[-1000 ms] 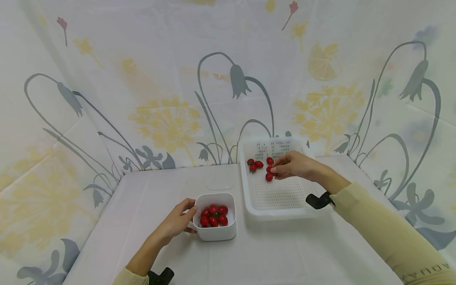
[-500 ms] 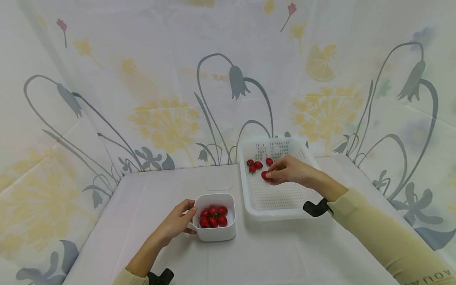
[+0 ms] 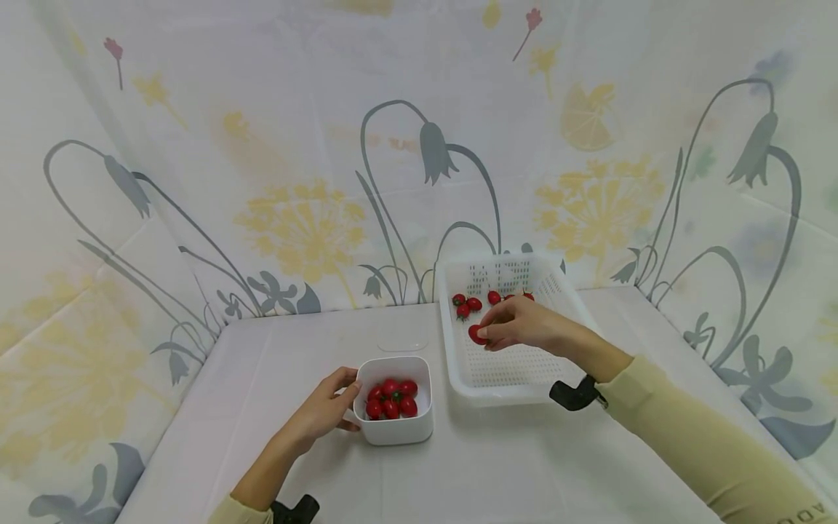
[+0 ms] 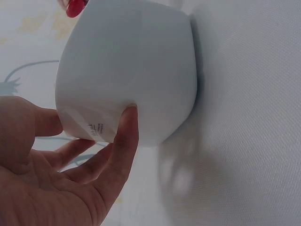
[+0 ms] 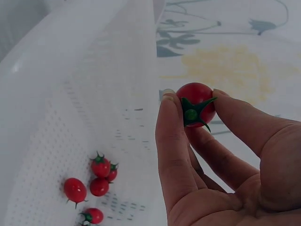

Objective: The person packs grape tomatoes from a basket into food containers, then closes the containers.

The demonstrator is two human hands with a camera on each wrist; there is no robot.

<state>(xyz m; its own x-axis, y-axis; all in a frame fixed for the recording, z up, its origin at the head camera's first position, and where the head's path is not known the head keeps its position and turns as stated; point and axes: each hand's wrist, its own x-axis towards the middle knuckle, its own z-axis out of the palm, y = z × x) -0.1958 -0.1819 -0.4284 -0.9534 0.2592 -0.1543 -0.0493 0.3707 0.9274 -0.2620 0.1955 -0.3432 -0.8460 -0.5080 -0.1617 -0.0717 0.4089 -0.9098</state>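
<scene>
At 2 o'clock from a white box (image 3: 396,434) on the bench (image 3: 497,466), the right hand (image 3: 520,324) holds one red tomato (image 3: 475,334) over a perforated white basket (image 3: 504,394); its grip is narrowed to the fruit's width, thumb opposite fingertips. In the right wrist view, the tomato's green cap (image 5: 190,114) faces the camera, tipped towards 7 o'clock, so its long axis looks nearly end-on. The left hand (image 3: 327,407) has its grip curved round the box's 9 o'clock side. Other tomatoes (image 3: 390,409) lie inside the box and towards the basket's 11 o'clock.
</scene>
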